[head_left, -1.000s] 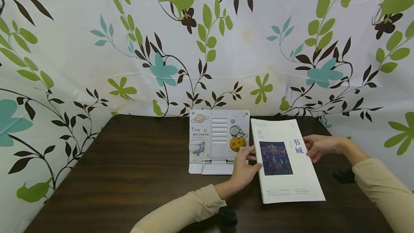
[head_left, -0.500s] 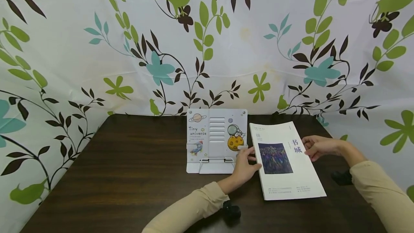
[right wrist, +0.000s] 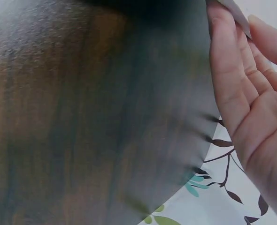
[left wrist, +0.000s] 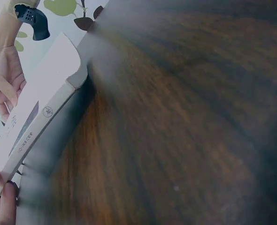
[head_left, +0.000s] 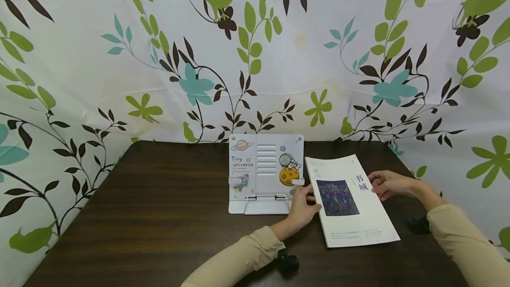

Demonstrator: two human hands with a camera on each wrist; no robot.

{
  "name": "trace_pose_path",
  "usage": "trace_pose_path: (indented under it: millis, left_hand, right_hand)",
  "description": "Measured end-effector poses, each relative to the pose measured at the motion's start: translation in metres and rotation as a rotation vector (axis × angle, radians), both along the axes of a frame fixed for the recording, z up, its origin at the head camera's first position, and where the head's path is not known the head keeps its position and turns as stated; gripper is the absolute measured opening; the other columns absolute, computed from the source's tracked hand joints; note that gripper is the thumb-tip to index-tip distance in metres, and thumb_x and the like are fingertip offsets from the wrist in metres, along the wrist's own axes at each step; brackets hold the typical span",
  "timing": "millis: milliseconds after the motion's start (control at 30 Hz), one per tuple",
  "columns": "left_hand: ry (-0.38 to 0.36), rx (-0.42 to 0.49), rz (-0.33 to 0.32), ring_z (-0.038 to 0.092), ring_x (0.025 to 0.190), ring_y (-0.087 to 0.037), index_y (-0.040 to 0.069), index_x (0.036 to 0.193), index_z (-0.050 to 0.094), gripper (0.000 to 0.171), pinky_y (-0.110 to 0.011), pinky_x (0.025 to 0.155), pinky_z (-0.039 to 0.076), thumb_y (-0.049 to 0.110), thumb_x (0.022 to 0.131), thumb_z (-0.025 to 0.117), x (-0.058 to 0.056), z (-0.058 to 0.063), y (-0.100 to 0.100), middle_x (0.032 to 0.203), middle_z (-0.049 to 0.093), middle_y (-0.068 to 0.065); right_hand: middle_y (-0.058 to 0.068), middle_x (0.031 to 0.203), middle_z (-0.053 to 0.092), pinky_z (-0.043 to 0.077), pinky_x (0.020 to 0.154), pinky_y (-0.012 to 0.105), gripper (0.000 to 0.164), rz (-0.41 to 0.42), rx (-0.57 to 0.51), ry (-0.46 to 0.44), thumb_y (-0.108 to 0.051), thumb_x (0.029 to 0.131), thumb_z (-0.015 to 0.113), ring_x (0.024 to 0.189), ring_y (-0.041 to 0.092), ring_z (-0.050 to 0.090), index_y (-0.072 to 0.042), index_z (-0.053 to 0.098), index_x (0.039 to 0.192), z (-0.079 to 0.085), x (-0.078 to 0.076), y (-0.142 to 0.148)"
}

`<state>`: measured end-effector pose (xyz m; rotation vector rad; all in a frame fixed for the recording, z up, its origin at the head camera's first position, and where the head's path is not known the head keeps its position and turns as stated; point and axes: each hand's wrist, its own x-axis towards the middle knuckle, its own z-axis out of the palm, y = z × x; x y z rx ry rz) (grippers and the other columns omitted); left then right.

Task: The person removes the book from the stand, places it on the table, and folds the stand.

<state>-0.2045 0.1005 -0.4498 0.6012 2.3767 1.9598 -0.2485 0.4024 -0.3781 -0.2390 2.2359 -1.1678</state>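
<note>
A white paperback book with a dark picture on its cover lies between my two hands in the head view, face up. My left hand pinches its left side, thumb on the cover and fingers beneath. On the opposite edge, my right hand grips it between thumb and fingers. The left wrist view shows the book's spine raised over the table, with its near corner curving. A sliver of its edge shows between thumb and fingers in the right wrist view.
A white book stand with space drawings and a wire ledge stands just left of the book. Both are over a dark wooden table, which ends at a leaf-and-bird patterned cloth behind.
The far edge of the book has come down and nearer in the head view, with my right hand shifting slightly left. Both hands keep their hold. The head view has shifted a little.
</note>
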Motion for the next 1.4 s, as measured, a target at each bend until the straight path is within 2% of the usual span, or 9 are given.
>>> trace_pose_path:
  millis: [333,633,900,1033,1233,1400]
  left_hand:
    - [0.015,-0.111,-0.055,0.062,0.081,-0.022,-0.007,0.117,0.057,0.045,-0.017,0.070,0.048,-0.004,0.073,0.068,-0.001,-0.003,0.001,0.101,0.050,-0.015]
    - [0.012,-0.193,-0.040,0.063,0.081,-0.019,-0.013,0.119,0.052,0.051,-0.014,0.071,0.046,0.000,0.073,0.070,0.000,-0.008,0.002,0.102,0.050,-0.016]
    - [0.080,-0.292,-0.039,0.061,0.076,-0.017,-0.015,0.117,0.052,0.052,-0.017,0.072,0.045,0.004,0.073,0.071,0.000,-0.006,0.004,0.102,0.052,-0.020]
    - [0.078,-0.330,-0.029,0.059,0.073,-0.014,-0.015,0.117,0.052,0.052,-0.016,0.069,0.044,0.005,0.073,0.071,0.000,-0.005,0.005,0.104,0.053,-0.021]
    - [0.063,-0.342,-0.014,0.058,0.073,-0.011,-0.013,0.116,0.055,0.051,-0.015,0.066,0.044,0.005,0.072,0.073,-0.001,-0.007,0.006,0.103,0.053,-0.017]
    - [0.072,-0.337,-0.044,0.059,0.075,-0.012,-0.011,0.117,0.055,0.051,-0.014,0.067,0.044,0.005,0.072,0.073,-0.002,-0.004,0.003,0.103,0.054,-0.016]
  right_hand:
    - [0.006,0.082,0.059,0.053,0.062,0.033,0.050,-0.059,0.076,0.013,-0.008,0.085,0.058,0.067,0.018,0.058,0.019,0.035,0.120,-0.013,0.004,0.001]
    - [0.006,0.079,0.059,0.053,0.063,0.035,0.049,-0.096,0.113,0.014,-0.006,0.084,0.059,0.066,0.019,0.059,0.019,0.037,0.119,-0.019,0.006,0.002]
    - [0.005,0.075,0.059,0.053,0.063,0.037,0.043,-0.126,0.175,0.053,-0.004,0.082,0.060,0.066,0.020,0.060,0.019,0.044,0.114,-0.026,0.007,0.005]
    - [0.005,0.074,0.059,0.053,0.062,0.037,0.042,-0.132,0.207,0.066,-0.003,0.081,0.061,0.065,0.020,0.061,0.020,0.045,0.112,-0.026,0.009,0.003]
    - [0.006,0.074,0.060,0.054,0.062,0.037,0.039,-0.144,0.253,0.061,-0.004,0.080,0.063,0.064,0.020,0.062,0.018,0.048,0.108,-0.022,0.009,0.001]
    - [0.008,0.079,0.064,0.053,0.063,0.039,0.038,-0.128,0.291,0.115,-0.006,0.080,0.063,0.069,0.022,0.063,0.017,0.049,0.107,-0.013,0.006,-0.001]
